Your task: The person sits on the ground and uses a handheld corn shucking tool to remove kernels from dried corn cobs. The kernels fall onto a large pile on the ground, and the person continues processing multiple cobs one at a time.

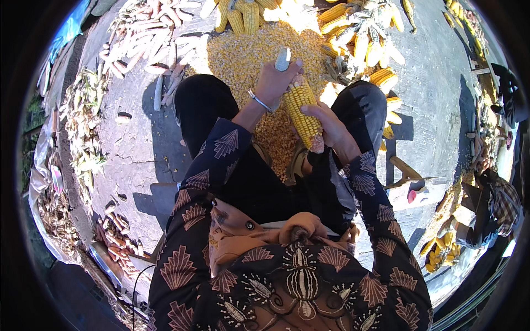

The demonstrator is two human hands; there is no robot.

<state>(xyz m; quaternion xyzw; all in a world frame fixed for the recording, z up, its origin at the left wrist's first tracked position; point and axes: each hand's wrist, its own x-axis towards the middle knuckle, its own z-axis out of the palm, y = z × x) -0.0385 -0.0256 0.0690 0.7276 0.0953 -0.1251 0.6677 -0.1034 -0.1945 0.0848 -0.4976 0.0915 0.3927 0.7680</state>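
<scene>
Between my knees I see a yellow corn ear (301, 111), tilted, with its lower tip bare of kernels. My right hand (329, 122) is wrapped around its lower part, thumb on the kernels. At the ear's upper end, my left hand (278, 80) is closed around a pale corn cob (283, 59), whose end sticks up out of the fist. Below both hands a heap of loose corn kernels (236, 53) spreads over the floor and down between my feet. The part of the cob inside my left hand is hidden.
Whole yellow ears (250, 17) lie beyond the kernels, others with husks (364, 49) at right. Bare cobs (155, 37) are piled at upper left, dry husks (85, 120) along the left. A small wooden stool (414, 190) stands at right; another person (503, 202) sits at far right.
</scene>
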